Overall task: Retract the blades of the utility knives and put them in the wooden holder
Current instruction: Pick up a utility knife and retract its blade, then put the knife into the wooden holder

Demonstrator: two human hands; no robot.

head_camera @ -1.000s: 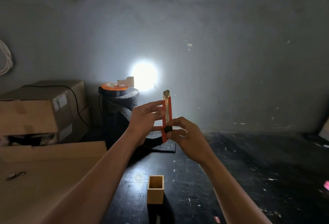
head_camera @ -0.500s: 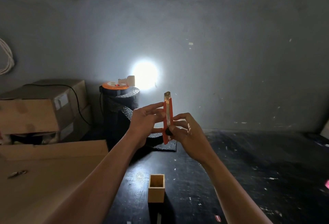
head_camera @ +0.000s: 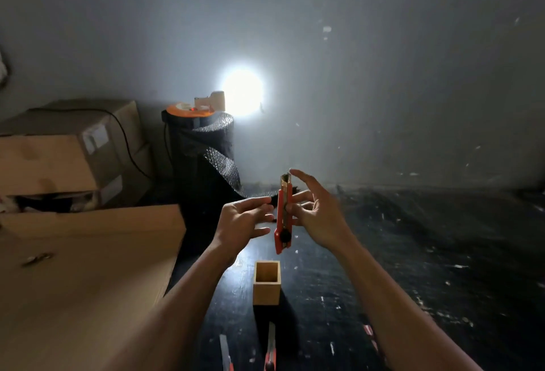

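A red plastic knife (head_camera: 283,214) stood upright in the air between the two hands, above and just behind the holder (head_camera: 266,282). Its slim flat body carried a round black knob near the lower end and a brass-coloured metal tip at the top; whether any blade showed past that tip could not be told. The right hand (head_camera: 317,214) held it from the right side, lower fingers (head_camera: 295,210) pressed against the body, while the index and upper fingers were spread loose and pointed up. The left hand (head_camera: 244,220) was beside the knife with its fingers slack and half-curled; their tips lay near the red edge, but contact could not be told.

The holder was a small square box of pale smooth wood, open at the top, standing on the worktop (head_camera: 413,252), a dark, glossy surface flecked with pale scratches and chips. Near the bottom edge, two more knives (head_camera: 269,350) lay on the worktop, each with a slim grey blade out and a red end.

To the left lay a flat matte cardboard sheet (head_camera: 88,282), with cardboard boxes (head_camera: 59,149) stacked behind it. A dark roll of bubbled wrap (head_camera: 206,152) stood upright by the rough grey wall (head_camera: 383,76), an orange disc on its top, and a round lamp (head_camera: 242,92) glared white just behind it.
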